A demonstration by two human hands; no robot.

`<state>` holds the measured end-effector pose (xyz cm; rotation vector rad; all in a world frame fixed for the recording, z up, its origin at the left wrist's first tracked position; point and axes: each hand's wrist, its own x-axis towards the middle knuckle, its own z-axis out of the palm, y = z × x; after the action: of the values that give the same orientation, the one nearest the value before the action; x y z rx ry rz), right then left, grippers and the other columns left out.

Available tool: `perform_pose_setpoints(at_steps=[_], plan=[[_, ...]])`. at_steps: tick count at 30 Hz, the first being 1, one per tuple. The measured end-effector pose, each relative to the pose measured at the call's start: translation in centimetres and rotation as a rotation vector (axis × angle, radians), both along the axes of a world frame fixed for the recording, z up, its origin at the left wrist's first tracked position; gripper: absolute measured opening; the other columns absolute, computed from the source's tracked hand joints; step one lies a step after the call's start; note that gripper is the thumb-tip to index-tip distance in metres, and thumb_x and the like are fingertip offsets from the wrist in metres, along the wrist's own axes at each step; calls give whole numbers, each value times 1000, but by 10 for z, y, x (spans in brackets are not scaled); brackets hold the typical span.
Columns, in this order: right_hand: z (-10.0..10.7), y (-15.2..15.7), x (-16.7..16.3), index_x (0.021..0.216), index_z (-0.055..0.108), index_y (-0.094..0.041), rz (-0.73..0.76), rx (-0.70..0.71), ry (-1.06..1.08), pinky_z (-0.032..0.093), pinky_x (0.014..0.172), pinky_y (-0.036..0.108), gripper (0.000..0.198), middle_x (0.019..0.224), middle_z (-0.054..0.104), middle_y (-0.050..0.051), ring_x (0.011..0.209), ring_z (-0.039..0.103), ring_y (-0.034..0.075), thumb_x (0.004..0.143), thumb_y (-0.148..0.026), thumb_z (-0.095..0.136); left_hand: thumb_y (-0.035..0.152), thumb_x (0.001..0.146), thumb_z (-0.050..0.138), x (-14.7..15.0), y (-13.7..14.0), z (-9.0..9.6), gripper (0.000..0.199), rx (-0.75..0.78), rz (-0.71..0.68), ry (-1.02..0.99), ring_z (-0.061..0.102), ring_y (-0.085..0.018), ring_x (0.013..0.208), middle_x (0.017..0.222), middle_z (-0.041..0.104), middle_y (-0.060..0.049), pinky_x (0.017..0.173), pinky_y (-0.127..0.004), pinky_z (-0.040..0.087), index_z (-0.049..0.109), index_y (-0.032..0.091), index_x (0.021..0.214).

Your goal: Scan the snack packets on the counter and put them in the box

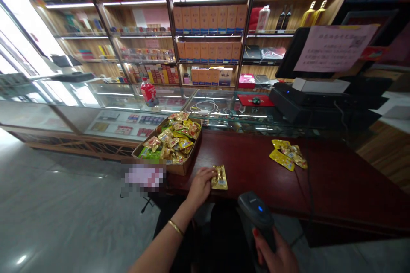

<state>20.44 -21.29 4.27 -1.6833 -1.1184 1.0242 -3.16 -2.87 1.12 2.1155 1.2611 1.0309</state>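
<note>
A small gold snack packet [219,177] lies on the dark red wooden table near its front edge. My left hand [202,182] is closed at the packet's left side, fingertips on its edge; the thumb is mostly hidden. In my right hand [276,251] is a black barcode scanner [256,211] with a lit blue light, held just off the table's front edge, its head towards the packet. Left of my left hand stands an open cardboard box [183,168] heaped with gold, yellow and green snack packets [174,136]. Several yellow and gold packets [288,154] lie loose farther right.
Behind the table runs a glass display counter [173,99] with a red-labelled bottle [149,93], a white cable [205,106] and a mouse [256,100] on a red mat. A monitor [290,57] stands at right. A dark cord [309,179] crosses the table. Stocked shelves [208,38] line the wall.
</note>
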Motion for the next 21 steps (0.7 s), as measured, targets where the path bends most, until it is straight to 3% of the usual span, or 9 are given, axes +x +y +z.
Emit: perform_pose_setpoints(at_steps=[3, 5, 7, 10, 13, 16, 18, 21], plan=[[6, -4, 2, 78, 65, -24, 35, -8, 1, 46, 58, 28, 58, 54, 58, -3, 54, 58, 17, 86, -81, 60, 21, 96, 54, 9, 11, 8, 43, -27, 144, 96, 55, -33, 136, 144, 68, -15, 118, -55, 40, 69, 19, 136], [10, -5, 2, 81, 64, -23, 51, -26, -14, 46, 59, 28, 56, 55, 59, -3, 55, 58, 17, 87, -79, 60, 32, 98, 59, 19, 19, 11, 50, -88, 200, 176, 49, -37, 144, 153, 59, -20, 120, -58, 35, 61, 15, 144], [11, -6, 2, 83, 64, -23, 78, -48, -26, 46, 59, 28, 54, 56, 60, -3, 55, 59, 18, 88, -77, 61, 39, 96, 65, 28, 25, 11, 52, -139, 229, 230, 42, -40, 149, 158, 53, -23, 122, -60, 29, 60, 14, 142], [11, -7, 2, 85, 65, -23, 104, -75, -26, 47, 59, 29, 54, 55, 60, -3, 55, 60, 18, 88, -76, 60, 39, 91, 72, 34, 28, 5, 35, -140, 209, 213, 39, -40, 152, 155, 57, -20, 125, -61, 22, 68, 20, 121], [12, -6, 1, 87, 65, -23, 102, -77, -13, 48, 57, 28, 53, 55, 60, -3, 54, 60, 18, 89, -75, 60, 34, 85, 79, 27, 28, -2, 29, -158, 165, -59, 55, -35, 139, 144, 66, -15, 120, -55, 35, 64, 23, 108], [14, -4, -2, 90, 65, -22, 113, -45, 11, 48, 56, 27, 50, 55, 61, -4, 52, 60, 17, 90, -71, 61, 39, 83, 78, 14, 34, -9, 44, -277, 126, -486, 72, -25, 104, 117, 74, -9, 98, -42, 54, 56, 24, 118], [16, -2, -4, 91, 66, -22, 119, -28, 19, 48, 55, 27, 49, 54, 60, -4, 51, 60, 16, 90, -70, 61, 43, 81, 80, 8, 38, -11, 56, -346, 94, -660, 72, -21, 92, 105, 74, -5, 89, -35, 57, 53, 24, 126], [18, -2, -9, 91, 66, -21, 123, -29, 25, 49, 55, 27, 48, 54, 61, -4, 51, 60, 16, 92, -69, 60, 46, 79, 82, 3, 40, -10, 62, -408, 48, -729, 71, -21, 96, 109, 73, -5, 91, -34, 56, 55, 23, 129]])
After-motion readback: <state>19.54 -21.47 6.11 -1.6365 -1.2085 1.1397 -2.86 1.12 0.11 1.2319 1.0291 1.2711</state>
